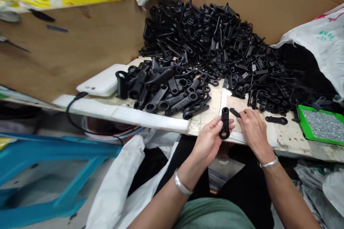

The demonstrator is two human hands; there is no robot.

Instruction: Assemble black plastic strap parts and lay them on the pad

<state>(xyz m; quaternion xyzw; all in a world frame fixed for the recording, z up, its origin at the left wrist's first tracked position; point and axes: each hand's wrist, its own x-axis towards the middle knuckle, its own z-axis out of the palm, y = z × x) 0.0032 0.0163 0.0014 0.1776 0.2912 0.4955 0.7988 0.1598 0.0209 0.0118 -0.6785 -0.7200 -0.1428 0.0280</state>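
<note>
In the head view, my left hand (210, 139) grips a black plastic handle part (225, 123) with a ring at its lower end, thumb laid against its side. Close by on the right, my right hand (252, 127) pinches a small flat black plastic piece (235, 112) by its near end, just above the worktop. The two parts are apart. Another flat black part (276, 120) lies on the worktop to the right of my right hand. Larger ringed black parts (163, 93) are heaped beyond my left hand.
A tall pile of black parts (193, 32) fills the back, with smaller pieces (268, 78) at its right. A green tray (303, 123) of tiny metal pieces stands at the right edge. A white device (103, 80) with a black cable lies left, and a blue stool (53, 171) stands below.
</note>
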